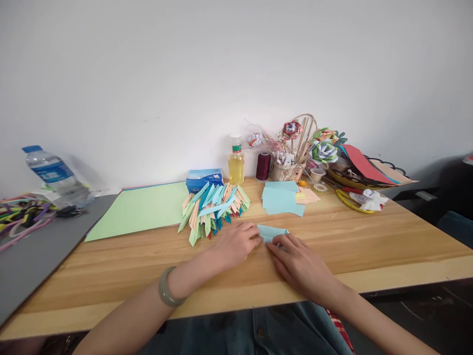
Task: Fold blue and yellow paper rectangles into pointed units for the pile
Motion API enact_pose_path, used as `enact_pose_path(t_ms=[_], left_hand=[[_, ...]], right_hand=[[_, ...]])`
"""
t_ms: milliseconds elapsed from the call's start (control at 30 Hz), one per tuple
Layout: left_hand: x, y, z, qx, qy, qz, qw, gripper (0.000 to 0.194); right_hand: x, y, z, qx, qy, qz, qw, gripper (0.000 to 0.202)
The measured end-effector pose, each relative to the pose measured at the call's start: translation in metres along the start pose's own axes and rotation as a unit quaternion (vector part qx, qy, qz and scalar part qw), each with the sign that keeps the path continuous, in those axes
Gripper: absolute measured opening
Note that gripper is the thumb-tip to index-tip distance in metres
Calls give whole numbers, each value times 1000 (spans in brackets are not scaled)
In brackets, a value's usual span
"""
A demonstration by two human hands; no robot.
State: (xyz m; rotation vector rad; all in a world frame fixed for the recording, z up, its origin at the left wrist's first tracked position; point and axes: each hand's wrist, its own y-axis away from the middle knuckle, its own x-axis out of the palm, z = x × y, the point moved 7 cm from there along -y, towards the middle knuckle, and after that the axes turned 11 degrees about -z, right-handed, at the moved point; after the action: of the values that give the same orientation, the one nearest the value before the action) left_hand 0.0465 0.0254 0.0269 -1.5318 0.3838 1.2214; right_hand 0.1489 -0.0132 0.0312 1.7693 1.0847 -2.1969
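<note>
One table [377,246] carried a pile of folded strips [207,209]. Left hand [236,244], just right of pile: fingers half-curled at blue paper [271,231], pinch unclear. Right hand [299,261], farther right: fingers bent onto it, grip unclear too. Blue paper lay right of pile, between hands. Uneven pressure could skew its fold; leftward slip could scatter strips.

Your sheet [272,230] looks like matt paper. Beneath it you have a smooth, grained wood table [369,246]; beyond it to the left, a glossy plastic pack [202,183].
</note>
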Motion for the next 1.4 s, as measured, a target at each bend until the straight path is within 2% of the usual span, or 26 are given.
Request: enact_pose_path(t_ms=[100,167,300,367,433,533,600,800,967,1067,1200,1300,1400], left_hand=[[4,1,-2,7,19,11,1000,22],[6,2,1,1,32,11,999,25],[11,5,10,10,60,16,998,30],[13,7,15,15,65,25,997,30],[14,8,17,21,64,34,997,30],[13,8,20,24,55,39,997,32],[11,7,21,25,47,36,998,34],[9,5,17,48,45,32,997,32],[12,4,14,67,52,32,996,34],[15,3,16,63,58,50,995,36],[20,2,19,56,65,63,994,37],[21,2,19,55,66,58,995,35],[19,2,19,56,61,46,996,35]], right_hand=[[4,-6,3,25,-25,25,999,30],[5,-11,-6,51,-78,45,995,29],[6,-30,-50,149,-118,3,982,24],[17,-39,-68,186,-143,24,972,21],[31,-47,-75,204,-199,67,956,21],[42,-51,-77,226,-243,103,938,22],[43,-50,-75,230,-223,108,941,18],[31,-39,-70,232,-171,67,955,10],[24,-36,-62,192,-123,26,973,15],[20,-33,-53,137,-84,-3,987,19],[20,-29,-39,46,-8,-11,999,19],[19,-27,-29,-22,48,-13,999,16],[18,-26,-25,-56,73,-14,996,13]])
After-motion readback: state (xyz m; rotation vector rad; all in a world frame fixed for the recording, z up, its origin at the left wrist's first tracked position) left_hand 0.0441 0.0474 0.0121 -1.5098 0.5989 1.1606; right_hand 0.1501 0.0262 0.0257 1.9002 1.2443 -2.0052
